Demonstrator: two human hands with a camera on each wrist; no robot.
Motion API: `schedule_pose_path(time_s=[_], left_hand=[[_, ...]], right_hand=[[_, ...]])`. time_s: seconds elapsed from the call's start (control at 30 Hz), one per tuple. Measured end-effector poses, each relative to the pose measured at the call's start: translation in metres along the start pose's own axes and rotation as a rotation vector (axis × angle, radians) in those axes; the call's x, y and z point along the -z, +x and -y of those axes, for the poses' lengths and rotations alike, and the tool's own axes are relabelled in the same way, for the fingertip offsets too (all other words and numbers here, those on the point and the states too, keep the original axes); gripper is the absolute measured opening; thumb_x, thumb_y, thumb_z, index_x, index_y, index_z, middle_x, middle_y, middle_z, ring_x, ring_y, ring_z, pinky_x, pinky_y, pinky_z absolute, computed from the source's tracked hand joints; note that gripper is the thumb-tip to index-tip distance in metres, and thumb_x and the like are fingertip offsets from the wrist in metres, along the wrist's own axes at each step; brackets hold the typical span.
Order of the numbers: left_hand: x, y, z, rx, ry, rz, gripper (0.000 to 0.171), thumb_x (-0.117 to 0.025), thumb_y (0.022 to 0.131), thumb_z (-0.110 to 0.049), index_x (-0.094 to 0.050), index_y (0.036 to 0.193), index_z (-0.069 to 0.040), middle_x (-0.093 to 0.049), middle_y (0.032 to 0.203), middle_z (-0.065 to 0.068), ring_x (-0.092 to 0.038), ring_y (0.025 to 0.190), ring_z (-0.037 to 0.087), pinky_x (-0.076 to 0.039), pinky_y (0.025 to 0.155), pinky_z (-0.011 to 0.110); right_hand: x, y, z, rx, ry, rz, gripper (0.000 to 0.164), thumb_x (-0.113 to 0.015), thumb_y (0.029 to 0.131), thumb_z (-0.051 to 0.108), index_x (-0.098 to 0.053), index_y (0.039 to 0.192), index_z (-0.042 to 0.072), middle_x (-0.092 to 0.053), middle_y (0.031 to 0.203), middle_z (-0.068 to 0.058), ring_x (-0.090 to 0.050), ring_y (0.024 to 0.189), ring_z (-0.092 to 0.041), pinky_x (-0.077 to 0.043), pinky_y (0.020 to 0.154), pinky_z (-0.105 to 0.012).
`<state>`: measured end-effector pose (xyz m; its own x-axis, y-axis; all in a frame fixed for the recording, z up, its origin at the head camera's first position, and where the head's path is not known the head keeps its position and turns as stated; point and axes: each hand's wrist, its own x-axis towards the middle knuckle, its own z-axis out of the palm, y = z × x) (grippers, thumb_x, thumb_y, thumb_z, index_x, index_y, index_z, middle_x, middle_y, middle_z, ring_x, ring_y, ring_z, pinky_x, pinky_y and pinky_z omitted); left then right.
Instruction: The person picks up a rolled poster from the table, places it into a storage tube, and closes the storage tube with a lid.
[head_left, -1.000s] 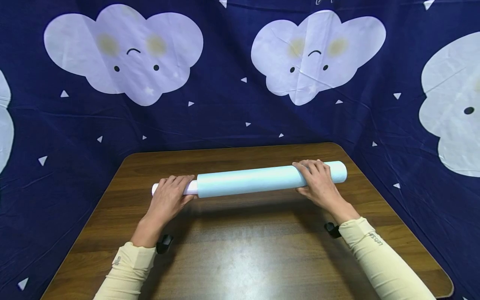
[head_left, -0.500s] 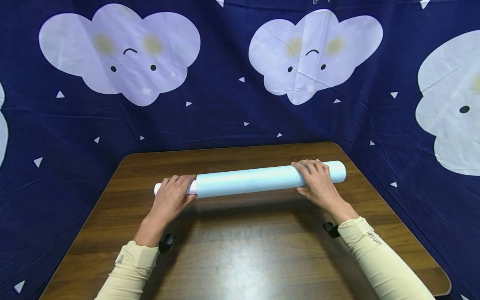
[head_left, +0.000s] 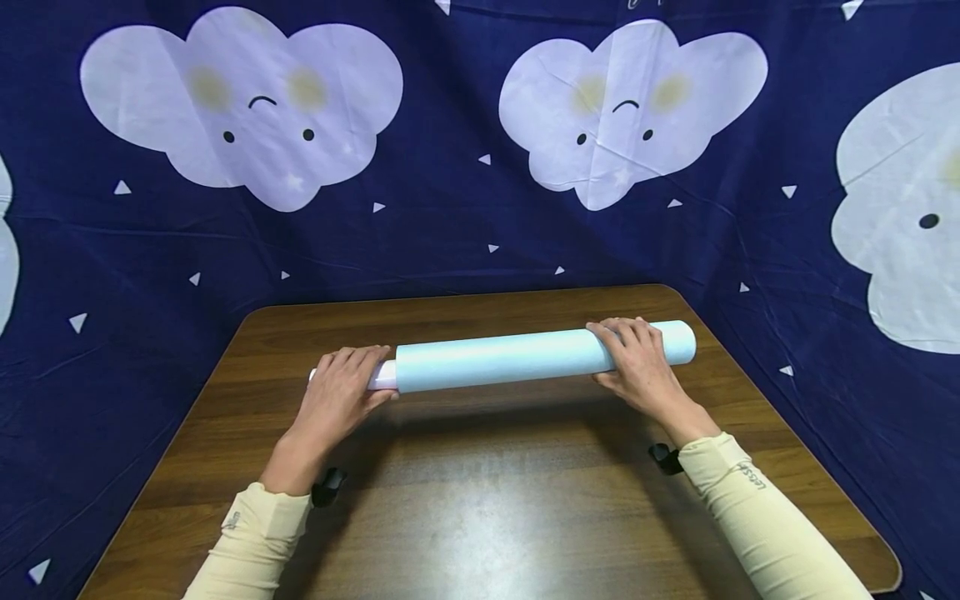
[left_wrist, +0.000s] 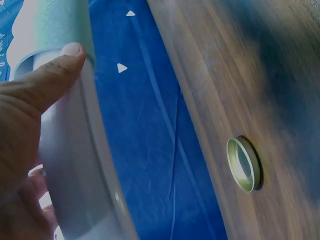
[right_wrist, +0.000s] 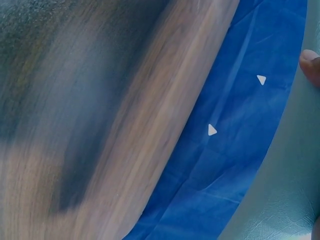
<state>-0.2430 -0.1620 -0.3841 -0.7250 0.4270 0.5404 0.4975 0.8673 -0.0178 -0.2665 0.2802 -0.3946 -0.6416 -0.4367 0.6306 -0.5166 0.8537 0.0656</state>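
Two grips: left hand [head_left: 339, 387] round white tube [head_left: 384, 377], right hand [head_left: 637, 362] round blue tube [head_left: 495, 360]; could come apart beside left hand if tugged.

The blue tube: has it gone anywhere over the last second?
No, not noticeably: in the head view, the blue tube shows at most a slight rightward drift against the table's far edge.

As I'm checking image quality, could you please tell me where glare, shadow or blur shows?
In the head view, glare whitens the near tabletop and a soft shadow lies below the light blue tube; in the left wrist view, a dark blurry shadow crosses the upper right; in the right wrist view, tabletop grain looks smeared at left.
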Motion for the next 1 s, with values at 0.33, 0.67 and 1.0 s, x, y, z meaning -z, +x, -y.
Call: schedule_pose_path(time_s=[0.33,0.67,1.0], left_hand=[[0.015,-0.017,0.017,0.015,-0.101,-0.042,0.069,-0.080,0.067,-0.038,-0.056,0.125,-0.007,-0.062,0.123,0.014,-0.058,0.109,0.033,-0.044,0.087,0.050],[0.018,-0.032,0.041,0.057,-0.248,-0.044,0.066,-0.083,0.067,-0.023,-0.056,0.126,-0.008,-0.060,0.126,0.014,-0.056,0.113,0.033,-0.045,0.089,0.051],[0.014,-0.043,0.051,0.100,-0.372,-0.112,0.063,-0.083,0.064,-0.007,-0.059,0.122,-0.006,-0.065,0.118,0.013,-0.060,0.107,0.027,-0.043,0.091,0.025]], right_hand=[[0.004,-0.003,-0.005,-0.002,0.002,0.003,0.085,-0.090,0.056,0.018,-0.051,0.131,0.012,-0.055,0.121,-0.013,-0.048,0.112,-0.039,-0.035,0.093,-0.058],[0.007,-0.007,-0.008,0.004,0.003,0.002,0.087,-0.091,0.055,0.017,-0.051,0.131,0.012,-0.055,0.120,-0.015,-0.048,0.111,-0.040,-0.034,0.093,-0.060],[0.010,-0.010,-0.009,0.009,0.024,-0.002,0.085,-0.091,0.054,0.019,-0.052,0.129,0.011,-0.056,0.121,-0.013,-0.048,0.112,-0.037,-0.034,0.092,-0.060]])
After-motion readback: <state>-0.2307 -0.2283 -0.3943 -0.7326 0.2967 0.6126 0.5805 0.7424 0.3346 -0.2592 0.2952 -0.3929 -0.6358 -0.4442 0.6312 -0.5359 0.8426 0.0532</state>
